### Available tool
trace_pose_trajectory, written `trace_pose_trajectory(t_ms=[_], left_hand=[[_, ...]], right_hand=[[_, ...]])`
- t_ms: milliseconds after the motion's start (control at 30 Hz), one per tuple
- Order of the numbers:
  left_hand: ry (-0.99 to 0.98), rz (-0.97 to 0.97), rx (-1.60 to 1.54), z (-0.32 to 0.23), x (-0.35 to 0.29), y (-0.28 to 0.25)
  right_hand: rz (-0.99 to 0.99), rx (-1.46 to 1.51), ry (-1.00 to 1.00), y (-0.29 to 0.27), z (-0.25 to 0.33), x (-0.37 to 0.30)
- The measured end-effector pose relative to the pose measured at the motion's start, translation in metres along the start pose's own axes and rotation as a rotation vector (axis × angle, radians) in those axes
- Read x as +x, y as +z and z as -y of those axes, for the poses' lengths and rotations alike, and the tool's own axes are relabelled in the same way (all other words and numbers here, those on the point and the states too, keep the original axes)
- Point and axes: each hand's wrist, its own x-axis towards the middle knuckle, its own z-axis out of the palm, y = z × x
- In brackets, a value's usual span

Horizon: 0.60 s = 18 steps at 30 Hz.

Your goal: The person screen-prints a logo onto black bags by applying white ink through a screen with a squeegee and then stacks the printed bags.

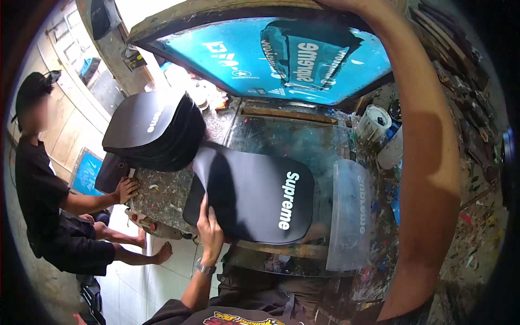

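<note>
My left hand (210,230), with a watch on its wrist, pinches the near left edge of a black rounded sheet (249,189) with white lettering. That edge curls up at my fingers, and the rest of the sheet lies on the glass-topped work surface (319,146). Along the top edge of the view my right hand (349,4) is partly cut off, gripping the upper edge of a raised printing screen (244,59). The screen has blue mesh in a dark frame and leans up at the far side. Dark ink covers part of its mesh.
A thick stack of similar black sheets (146,122) stands at the left. A translucent printed film (349,216) lies right of the sheet. A white ink-stained tub (374,123) stands at the right. Another person (40,184) is at the left, one hand on the table edge.
</note>
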Motion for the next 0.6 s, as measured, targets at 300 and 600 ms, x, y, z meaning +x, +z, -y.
trace_pose_trajectory(t_ms=[300,600], left_hand=[[0.291,-0.225,-0.526,-0.184,0.096,-0.028],[0.199,-0.054,-0.63,-0.204,0.121,-0.049]], right_hand=[[0.02,-0.03,0.028,0.01,0.0,0.01],[-0.037,-0.035,-0.062,0.039,-0.055,0.061]])
